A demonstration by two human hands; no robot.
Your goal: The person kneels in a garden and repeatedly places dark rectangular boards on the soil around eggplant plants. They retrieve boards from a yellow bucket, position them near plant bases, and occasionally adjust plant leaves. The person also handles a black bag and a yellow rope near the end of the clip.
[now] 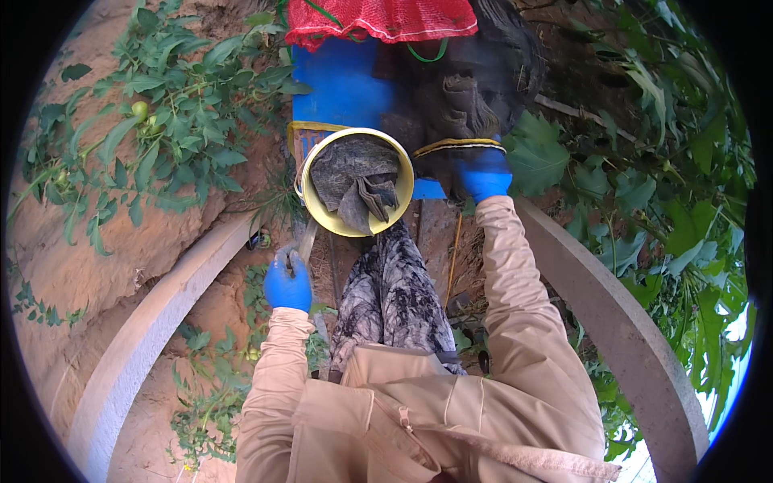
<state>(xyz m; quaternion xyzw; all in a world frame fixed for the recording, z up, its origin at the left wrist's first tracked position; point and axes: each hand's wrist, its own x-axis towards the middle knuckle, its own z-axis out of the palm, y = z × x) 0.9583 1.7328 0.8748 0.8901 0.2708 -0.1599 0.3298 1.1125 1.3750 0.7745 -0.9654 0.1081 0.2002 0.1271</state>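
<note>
My left hand (288, 284), in a blue glove, is left of my legs with its fingers curled. A thin pale strip (308, 241) rises beside its fingertips; whether I hold it is unclear. My right hand (487, 175), also blue-gloved, is at the near edge of a dark fabric bundle (465, 108), its fingers partly hidden. A yellow-edged band (456, 145) crosses the bundle just above that hand. Between my hands stands a yellow bucket (408, 202) holding folded pieces of dark grey cloth (350, 169).
Red mesh netting (380, 21) lies beyond a blue surface (338, 81). Tomato plants (175, 108) grow from the soil at left, broad-leaved plants (682, 199) at right. Curved-looking concrete beams, left (163, 314) and right (616, 320), flank me.
</note>
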